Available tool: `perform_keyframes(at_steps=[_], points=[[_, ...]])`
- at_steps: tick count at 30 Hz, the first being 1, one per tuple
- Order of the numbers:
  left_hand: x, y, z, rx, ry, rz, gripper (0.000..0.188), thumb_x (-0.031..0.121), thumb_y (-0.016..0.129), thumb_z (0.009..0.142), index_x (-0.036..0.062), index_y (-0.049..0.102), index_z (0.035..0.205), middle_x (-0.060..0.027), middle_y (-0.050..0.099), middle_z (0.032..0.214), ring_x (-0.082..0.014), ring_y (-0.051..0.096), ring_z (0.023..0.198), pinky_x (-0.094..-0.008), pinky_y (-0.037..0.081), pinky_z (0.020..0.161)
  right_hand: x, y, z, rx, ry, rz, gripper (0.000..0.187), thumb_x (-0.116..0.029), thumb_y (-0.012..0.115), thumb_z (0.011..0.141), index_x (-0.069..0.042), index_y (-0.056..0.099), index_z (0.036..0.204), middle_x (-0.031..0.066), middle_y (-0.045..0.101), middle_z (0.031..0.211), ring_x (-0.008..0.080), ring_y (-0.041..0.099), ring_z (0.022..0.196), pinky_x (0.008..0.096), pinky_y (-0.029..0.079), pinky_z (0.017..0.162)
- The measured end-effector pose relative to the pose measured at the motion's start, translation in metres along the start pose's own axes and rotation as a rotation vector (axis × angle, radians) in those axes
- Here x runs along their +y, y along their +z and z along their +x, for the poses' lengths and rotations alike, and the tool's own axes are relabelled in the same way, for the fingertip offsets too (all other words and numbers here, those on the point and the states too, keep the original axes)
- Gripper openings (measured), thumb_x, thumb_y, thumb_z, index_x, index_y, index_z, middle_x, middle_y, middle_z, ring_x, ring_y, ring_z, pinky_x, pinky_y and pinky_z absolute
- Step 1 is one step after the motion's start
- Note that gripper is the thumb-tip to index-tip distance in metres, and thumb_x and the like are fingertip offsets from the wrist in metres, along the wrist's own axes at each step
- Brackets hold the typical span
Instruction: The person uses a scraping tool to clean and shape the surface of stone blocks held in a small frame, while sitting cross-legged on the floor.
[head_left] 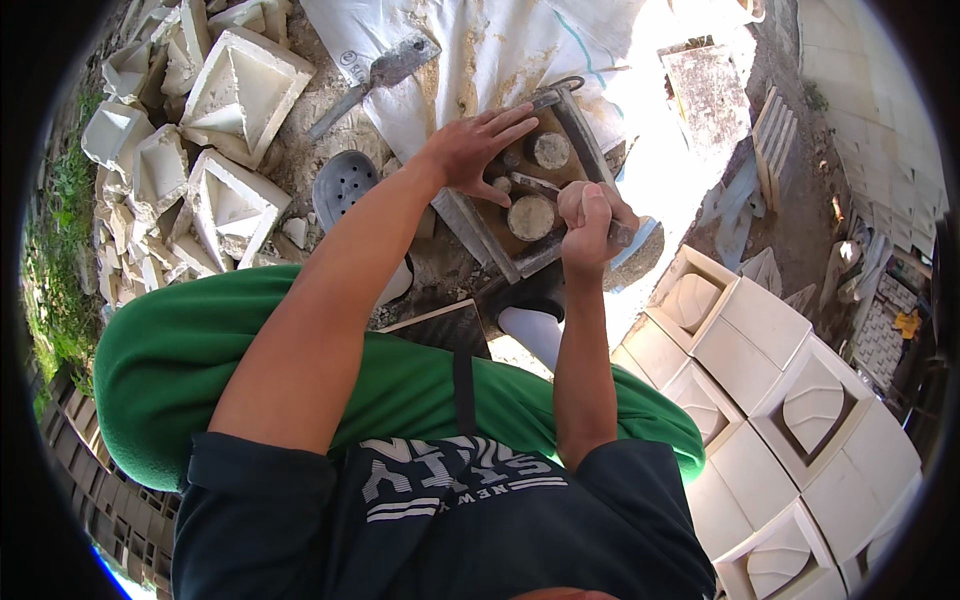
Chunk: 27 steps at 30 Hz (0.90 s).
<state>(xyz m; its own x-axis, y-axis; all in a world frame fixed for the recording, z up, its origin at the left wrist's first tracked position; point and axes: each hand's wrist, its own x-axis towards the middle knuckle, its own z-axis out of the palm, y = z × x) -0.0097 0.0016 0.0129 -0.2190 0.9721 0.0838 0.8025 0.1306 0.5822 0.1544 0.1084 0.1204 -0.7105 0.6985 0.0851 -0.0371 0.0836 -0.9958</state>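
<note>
A square, grey-rimmed mould box (512, 272) sits between my feet, brown inside, with two large pale round discs (531, 217) and smaller round pieces in it. My left hand (480, 150) rests over its left side, fingers spread toward the far corner, gripping nothing. At the right side, my right hand (597, 215) is closed in a fist around a thin tool (535, 182). The tool's pale, narrow end points left across the box, between the discs; the fist hides its grip, so I cannot tell its exact kind.
Beyond the box lies a white sack sheet (510, 50) with a trowel (395, 65) on its left part. Broken white plaster moulds (240, 95) are heaped at far left. Cream cast blocks (765, 345) with leaf reliefs stand at right. A grey clog (345, 185) is on my left foot.
</note>
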Motion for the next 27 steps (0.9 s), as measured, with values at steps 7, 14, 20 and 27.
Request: perform_keyframes(at_steps=[7,14,20,27], points=[[0.003,0.004,0.003,-0.043,-0.010,0.004,0.122,0.061,0.084,0.061,0.0181,0.021,0.157,-0.0035,0.024,0.162,-0.0325,0.039,0.140,-0.0486,0.049,0.104,0.013,-0.006,0.011,0.208,0.088,-0.036,0.040,-0.011,0.049,0.095,-0.004,0.045,0.056,0.0015,0.045,0.051,0.0078,0.040,0.048,0.0273,0.028,0.046],[0.004,0.001,0.007,-0.099,-0.021,0.012,0.122,0.062,0.083,0.061,0.0157,0.022,0.157,-0.0052,0.025,0.161,-0.0325,0.038,0.141,-0.0489,0.046,0.107,0.004,0.022,0.009,0.558,0.087,-0.022,0.039,-0.011,0.052,0.096,-0.002,0.047,0.058,-0.0002,0.049,0.055,0.0056,0.040,0.052,0.0273,0.029,0.047],[0.004,0.000,0.005,-0.075,-0.032,0.064,0.124,0.068,0.080,0.062,0.0149,0.021,0.157,-0.0060,0.026,0.161,-0.0317,0.038,0.141,-0.0473,0.047,0.107,-0.014,0.023,0.019,0.493,0.125,0.101,0.034,-0.009,0.054,0.097,-0.001,0.050,0.064,-0.0044,0.045,0.057,0.0038,0.041,0.057,0.0259,0.032,0.050],[0.005,0.000,0.007,-0.075,-0.025,0.085,0.123,0.068,0.079,0.064,0.0137,0.019,0.157,-0.0061,0.025,0.161,-0.0320,0.038,0.141,-0.0459,0.046,0.108,-0.008,0.028,0.033,0.400,0.137,-0.018,0.031,-0.007,0.057,0.094,0.001,0.050,0.064,-0.0001,0.047,0.057,0.0046,0.041,0.057,0.0273,0.036,0.051]])
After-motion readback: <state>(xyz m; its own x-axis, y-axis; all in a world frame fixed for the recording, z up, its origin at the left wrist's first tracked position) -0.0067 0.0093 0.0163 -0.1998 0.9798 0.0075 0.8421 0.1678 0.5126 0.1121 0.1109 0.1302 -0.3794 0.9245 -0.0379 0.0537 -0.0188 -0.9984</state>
